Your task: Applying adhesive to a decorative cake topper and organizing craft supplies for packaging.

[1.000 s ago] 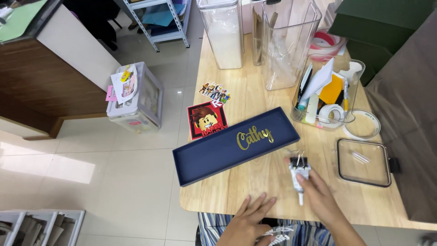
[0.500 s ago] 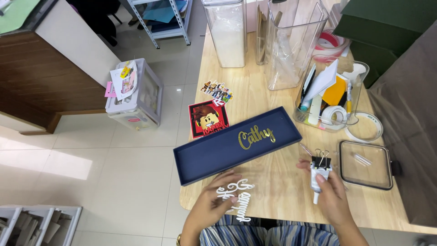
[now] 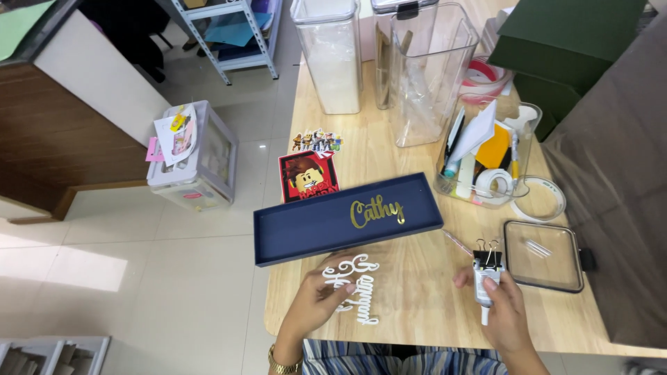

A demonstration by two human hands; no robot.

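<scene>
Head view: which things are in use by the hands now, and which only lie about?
In use:
- white script cutout, left hand
- small glue tube, right hand

Lying about:
- navy tray
- red cartoon card
- clear lid

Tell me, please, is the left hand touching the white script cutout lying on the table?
Touching. In the head view, the left hand has its fingers laid on the white script cutout, overlapping its lower edge with no gap showing.

Bare forearms — a gold wristwatch (image 3: pixel 281 360) (left wrist); blue-striped clothing (image 3: pixel 389 357) at the lap.
</scene>
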